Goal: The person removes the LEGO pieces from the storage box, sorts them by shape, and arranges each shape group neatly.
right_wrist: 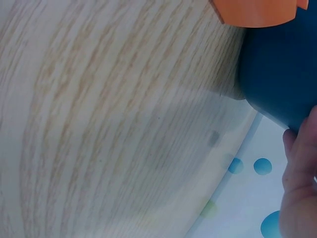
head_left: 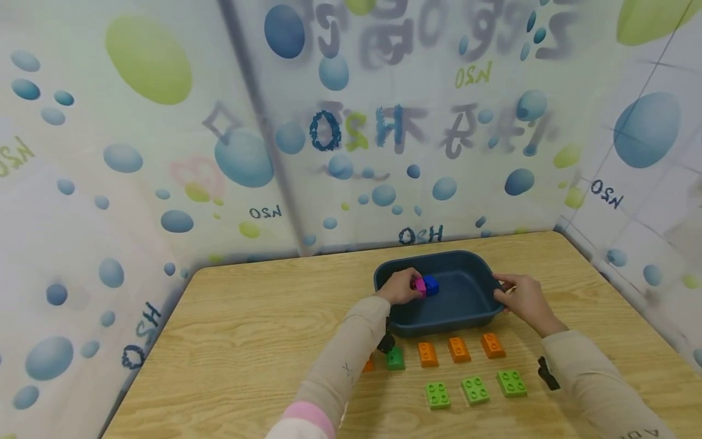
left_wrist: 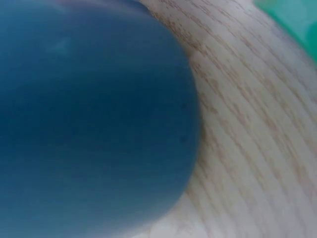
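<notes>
A dark blue plastic tub [head_left: 466, 308] stands on the wooden table [head_left: 247, 341]. My left hand [head_left: 403, 286] reaches over the tub's left rim and pinches a pink brick [head_left: 419, 285], which touches a blue brick [head_left: 431, 285] inside the tub. My right hand [head_left: 521, 297] grips the tub's right rim. The left wrist view is filled by the tub's blurred outer wall [left_wrist: 89, 124] over the table. In the right wrist view a finger [right_wrist: 299, 188] lies against the tub's corner [right_wrist: 282, 74], with an orange brick [right_wrist: 255, 11] at the top.
In front of the tub lie three orange bricks [head_left: 458, 349] in a row, a dark green brick [head_left: 395, 358] and three light green bricks [head_left: 475, 389] nearer me. Bubble-patterned curtain walls [head_left: 351, 134] enclose the table at the back and sides.
</notes>
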{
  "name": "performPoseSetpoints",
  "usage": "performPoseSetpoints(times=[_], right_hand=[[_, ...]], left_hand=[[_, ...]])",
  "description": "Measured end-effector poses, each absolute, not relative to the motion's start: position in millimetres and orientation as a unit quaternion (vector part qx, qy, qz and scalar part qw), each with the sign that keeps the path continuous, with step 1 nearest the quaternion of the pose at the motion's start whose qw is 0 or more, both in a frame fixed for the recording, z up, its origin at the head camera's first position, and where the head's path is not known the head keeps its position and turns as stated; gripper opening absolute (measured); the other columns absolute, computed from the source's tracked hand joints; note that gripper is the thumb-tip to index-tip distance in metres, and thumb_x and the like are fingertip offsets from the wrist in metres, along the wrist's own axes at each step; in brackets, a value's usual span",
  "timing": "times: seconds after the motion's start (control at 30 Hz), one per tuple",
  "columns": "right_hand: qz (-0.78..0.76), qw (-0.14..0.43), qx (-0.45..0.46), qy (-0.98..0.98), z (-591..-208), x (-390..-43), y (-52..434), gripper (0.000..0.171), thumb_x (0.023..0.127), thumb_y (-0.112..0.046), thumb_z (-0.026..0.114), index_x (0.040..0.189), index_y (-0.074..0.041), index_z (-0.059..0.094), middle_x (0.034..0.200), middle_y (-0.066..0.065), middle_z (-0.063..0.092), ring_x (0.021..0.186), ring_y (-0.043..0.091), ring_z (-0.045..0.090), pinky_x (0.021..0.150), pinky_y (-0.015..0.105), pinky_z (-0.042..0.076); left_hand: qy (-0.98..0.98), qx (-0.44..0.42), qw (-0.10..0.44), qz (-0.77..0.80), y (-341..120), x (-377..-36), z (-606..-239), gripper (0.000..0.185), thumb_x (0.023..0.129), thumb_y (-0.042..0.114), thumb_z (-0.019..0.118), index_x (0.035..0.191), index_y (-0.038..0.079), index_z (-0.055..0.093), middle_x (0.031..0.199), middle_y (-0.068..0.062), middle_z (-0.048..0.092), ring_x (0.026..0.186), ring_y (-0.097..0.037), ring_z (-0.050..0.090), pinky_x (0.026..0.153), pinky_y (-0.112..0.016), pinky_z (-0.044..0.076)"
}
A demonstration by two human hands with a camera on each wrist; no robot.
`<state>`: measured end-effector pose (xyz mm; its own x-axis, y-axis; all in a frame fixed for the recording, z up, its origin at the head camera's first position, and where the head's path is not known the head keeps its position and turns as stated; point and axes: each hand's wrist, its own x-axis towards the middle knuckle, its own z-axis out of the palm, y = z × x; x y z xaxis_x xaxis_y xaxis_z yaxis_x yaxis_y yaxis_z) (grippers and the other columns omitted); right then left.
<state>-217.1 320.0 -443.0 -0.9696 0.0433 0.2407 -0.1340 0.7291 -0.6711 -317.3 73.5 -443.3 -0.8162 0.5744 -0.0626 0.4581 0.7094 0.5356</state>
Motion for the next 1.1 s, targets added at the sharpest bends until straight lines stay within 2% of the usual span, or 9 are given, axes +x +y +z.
performPoseSetpoints(times=[0.2, 0.5, 1.1], right_hand=[[0.366, 0.119, 0.028, -0.923, -442.5, -218.6, 320.0, 0.038, 0.078, 0.001, 0.054, 0.114, 0.013, 0.051, 0.073, 0.015, 0.059, 0.046, 0.022, 0.056, 0.039, 0.026, 0.043], [0.367, 0.117, 0.026, -0.923, -439.5, -219.9, 321.5, 0.039, 0.078, 0.001, 0.054, 0.114, 0.014, 0.051, 0.073, 0.015, 0.059, 0.046, 0.021, 0.056, 0.04, 0.025, 0.044], [0.37, 0.107, 0.022, -0.923, -439.9, -215.2, 319.9, 0.039, 0.078, 0.001, 0.053, 0.115, 0.014, 0.05, 0.074, 0.015, 0.059, 0.046, 0.021, 0.056, 0.04, 0.026, 0.044]], left_hand=[[0.911, 0.293, 0.1, 0.273, 70.0, -316.4, -438.3, 0.035, 0.079, 0.015, 0.067, 0.11, 0.004, 0.055, 0.095, -0.006, 0.059, 0.081, -0.014, 0.051, 0.072, -0.02, 0.043], [0.889, 0.313, 0.106, 0.317, 65.9, -320.2, -429.1, 0.034, 0.081, 0.016, 0.065, 0.113, 0.007, 0.054, 0.099, -0.005, 0.059, 0.085, -0.012, 0.054, 0.073, -0.02, 0.044], [0.848, 0.421, 0.1, 0.305, 40.4, -291.0, -396.0, 0.037, 0.083, 0.019, 0.062, 0.117, 0.006, 0.051, 0.106, -0.003, 0.054, 0.096, -0.02, 0.053, 0.083, -0.026, 0.043]])
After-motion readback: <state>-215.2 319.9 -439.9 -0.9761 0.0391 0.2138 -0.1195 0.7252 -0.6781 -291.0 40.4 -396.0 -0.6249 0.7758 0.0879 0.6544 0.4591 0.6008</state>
